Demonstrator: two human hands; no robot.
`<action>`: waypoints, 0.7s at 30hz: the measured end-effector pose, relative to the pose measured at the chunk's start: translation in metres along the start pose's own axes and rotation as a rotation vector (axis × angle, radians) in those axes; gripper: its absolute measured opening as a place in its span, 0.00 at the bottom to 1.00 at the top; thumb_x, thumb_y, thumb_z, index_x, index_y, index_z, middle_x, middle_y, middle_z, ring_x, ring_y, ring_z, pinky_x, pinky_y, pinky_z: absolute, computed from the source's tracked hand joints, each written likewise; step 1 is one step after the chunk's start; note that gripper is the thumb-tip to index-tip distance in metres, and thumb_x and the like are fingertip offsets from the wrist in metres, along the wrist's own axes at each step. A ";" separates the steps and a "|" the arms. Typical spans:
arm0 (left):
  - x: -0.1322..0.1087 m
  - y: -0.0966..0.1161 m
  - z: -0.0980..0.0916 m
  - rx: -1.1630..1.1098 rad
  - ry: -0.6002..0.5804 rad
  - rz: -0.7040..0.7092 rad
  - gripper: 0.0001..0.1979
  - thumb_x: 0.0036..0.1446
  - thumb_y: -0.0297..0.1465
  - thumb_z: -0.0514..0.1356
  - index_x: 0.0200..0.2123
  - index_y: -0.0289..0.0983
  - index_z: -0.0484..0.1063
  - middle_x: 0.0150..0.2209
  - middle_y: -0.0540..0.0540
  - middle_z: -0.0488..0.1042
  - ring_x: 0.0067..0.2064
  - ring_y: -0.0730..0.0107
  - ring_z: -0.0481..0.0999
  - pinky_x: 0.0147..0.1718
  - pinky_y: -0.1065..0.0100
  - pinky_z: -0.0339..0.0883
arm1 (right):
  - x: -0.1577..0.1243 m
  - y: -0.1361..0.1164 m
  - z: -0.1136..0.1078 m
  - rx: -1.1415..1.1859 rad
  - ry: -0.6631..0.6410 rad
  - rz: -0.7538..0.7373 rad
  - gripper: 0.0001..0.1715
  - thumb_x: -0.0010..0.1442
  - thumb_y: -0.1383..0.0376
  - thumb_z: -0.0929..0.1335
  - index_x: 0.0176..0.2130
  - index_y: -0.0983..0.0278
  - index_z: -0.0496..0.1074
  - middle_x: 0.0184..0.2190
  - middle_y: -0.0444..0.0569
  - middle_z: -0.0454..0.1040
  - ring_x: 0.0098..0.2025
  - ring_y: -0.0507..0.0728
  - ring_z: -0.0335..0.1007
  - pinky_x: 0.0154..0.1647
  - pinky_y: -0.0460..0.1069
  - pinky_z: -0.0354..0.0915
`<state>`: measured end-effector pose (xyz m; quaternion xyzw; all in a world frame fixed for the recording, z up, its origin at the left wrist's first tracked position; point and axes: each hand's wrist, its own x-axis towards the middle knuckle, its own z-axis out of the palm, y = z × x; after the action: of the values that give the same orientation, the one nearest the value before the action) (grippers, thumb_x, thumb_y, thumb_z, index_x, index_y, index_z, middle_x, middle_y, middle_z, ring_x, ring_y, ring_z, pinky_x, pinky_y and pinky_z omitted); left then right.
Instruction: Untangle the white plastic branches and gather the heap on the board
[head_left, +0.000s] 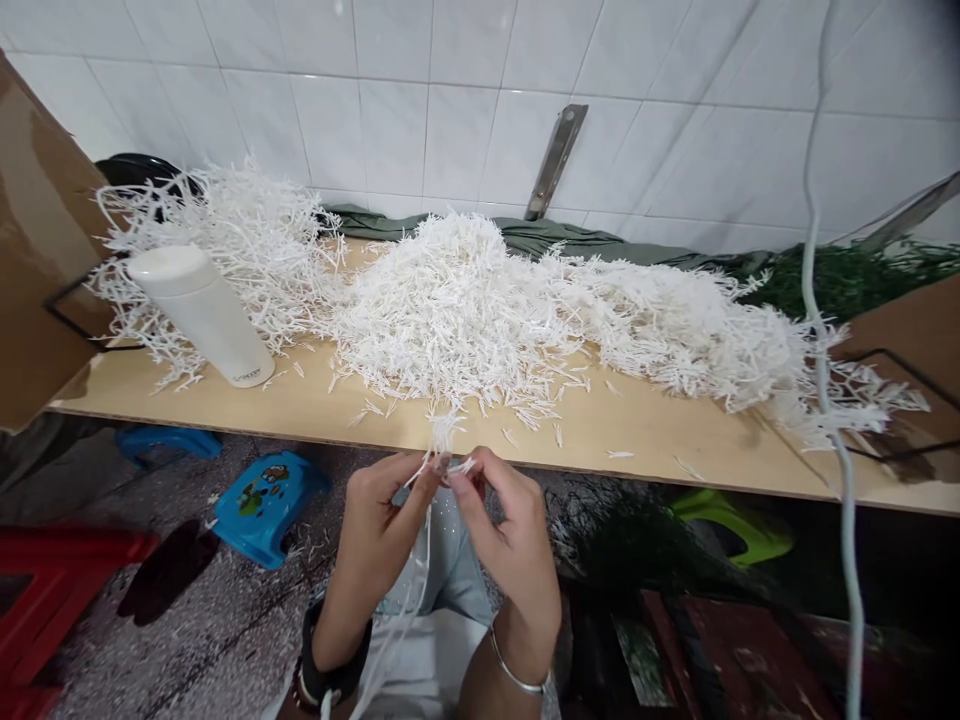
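At the front edge of the wooden table [645, 440], my left hand [390, 525] pinches a thin white branched strand [445, 432]. Its long white stems hang down over my lap. My right hand [514, 530] is closed beside it, fingertips nearly touching the left ones, on a small white piece [461, 467]. Just beyond my hands rises a heap of small white sprigs [450, 310]. Longer white branches [232, 220] are piled at the left, and more white branched pieces [675, 320] lie at the right.
A white bottle [206, 315] leans in view at the left. Cardboard boxes [37, 240] flank the table. A pale cable [817, 370] hangs at the right. Below are a blue stool [266, 500], a red stool [67, 560] and a green one [735, 520].
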<state>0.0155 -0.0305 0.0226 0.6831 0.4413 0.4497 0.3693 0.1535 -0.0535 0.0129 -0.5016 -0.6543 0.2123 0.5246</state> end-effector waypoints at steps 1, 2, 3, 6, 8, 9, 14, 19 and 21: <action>0.000 0.000 0.000 0.008 -0.001 0.010 0.20 0.63 0.36 0.53 0.19 0.37 0.60 0.19 0.54 0.60 0.23 0.75 0.58 0.24 0.71 0.50 | 0.000 0.000 0.001 0.005 -0.005 -0.013 0.13 0.64 0.63 0.63 0.28 0.63 0.62 0.23 0.42 0.63 0.25 0.49 0.60 0.28 0.45 0.56; 0.000 0.000 0.000 0.010 -0.003 0.019 0.19 0.63 0.36 0.53 0.20 0.37 0.61 0.19 0.53 0.61 0.23 0.75 0.59 0.24 0.71 0.51 | 0.000 0.000 0.001 0.022 -0.001 -0.029 0.15 0.65 0.64 0.62 0.26 0.63 0.62 0.22 0.41 0.62 0.24 0.49 0.59 0.27 0.44 0.55; 0.000 0.000 0.000 0.007 -0.011 0.028 0.19 0.64 0.36 0.52 0.20 0.36 0.61 0.20 0.53 0.61 0.23 0.75 0.60 0.24 0.71 0.51 | -0.002 0.001 0.001 0.046 0.020 -0.045 0.16 0.65 0.64 0.62 0.25 0.64 0.61 0.20 0.41 0.60 0.23 0.49 0.57 0.25 0.44 0.54; 0.000 0.000 -0.001 -0.017 -0.089 0.067 0.20 0.65 0.36 0.50 0.20 0.36 0.59 0.20 0.53 0.60 0.23 0.75 0.60 0.25 0.71 0.51 | -0.008 0.003 0.002 0.125 0.185 -0.055 0.19 0.63 0.65 0.64 0.22 0.64 0.60 0.17 0.40 0.56 0.20 0.48 0.52 0.22 0.46 0.50; -0.002 0.003 -0.003 -0.036 -0.206 0.092 0.20 0.65 0.35 0.50 0.20 0.37 0.58 0.20 0.53 0.58 0.23 0.76 0.59 0.25 0.71 0.50 | -0.013 0.003 0.003 0.198 0.337 -0.015 0.21 0.63 0.64 0.64 0.20 0.64 0.59 0.16 0.41 0.56 0.19 0.49 0.52 0.22 0.47 0.49; -0.004 0.005 -0.004 -0.043 -0.270 0.104 0.19 0.65 0.34 0.50 0.20 0.37 0.58 0.20 0.54 0.59 0.24 0.76 0.59 0.25 0.71 0.51 | -0.015 0.003 0.004 0.242 0.403 0.017 0.22 0.63 0.63 0.64 0.19 0.64 0.59 0.16 0.41 0.56 0.19 0.49 0.53 0.22 0.47 0.49; -0.012 0.014 -0.007 -0.005 -0.440 0.153 0.17 0.65 0.29 0.50 0.22 0.37 0.59 0.20 0.54 0.60 0.24 0.76 0.63 0.26 0.72 0.52 | -0.019 -0.007 0.013 0.379 0.621 0.146 0.23 0.63 0.61 0.64 0.18 0.62 0.60 0.14 0.41 0.53 0.17 0.50 0.52 0.20 0.49 0.51; -0.015 0.018 -0.008 0.035 -0.538 0.210 0.16 0.65 0.30 0.50 0.23 0.37 0.62 0.20 0.52 0.62 0.24 0.75 0.63 0.27 0.72 0.53 | -0.015 -0.017 0.021 0.400 0.858 0.134 0.22 0.62 0.63 0.65 0.19 0.61 0.57 0.15 0.40 0.52 0.17 0.49 0.49 0.19 0.48 0.49; -0.017 0.017 -0.016 0.029 -0.529 0.235 0.17 0.65 0.31 0.50 0.22 0.37 0.63 0.19 0.52 0.63 0.23 0.75 0.64 0.27 0.72 0.53 | -0.010 -0.016 0.009 0.450 0.969 0.094 0.21 0.62 0.64 0.65 0.20 0.61 0.56 0.15 0.39 0.50 0.17 0.49 0.46 0.19 0.48 0.48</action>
<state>0.0017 -0.0499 0.0379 0.8284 0.2538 0.2894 0.4069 0.1377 -0.0665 0.0178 -0.4460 -0.2524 0.1147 0.8510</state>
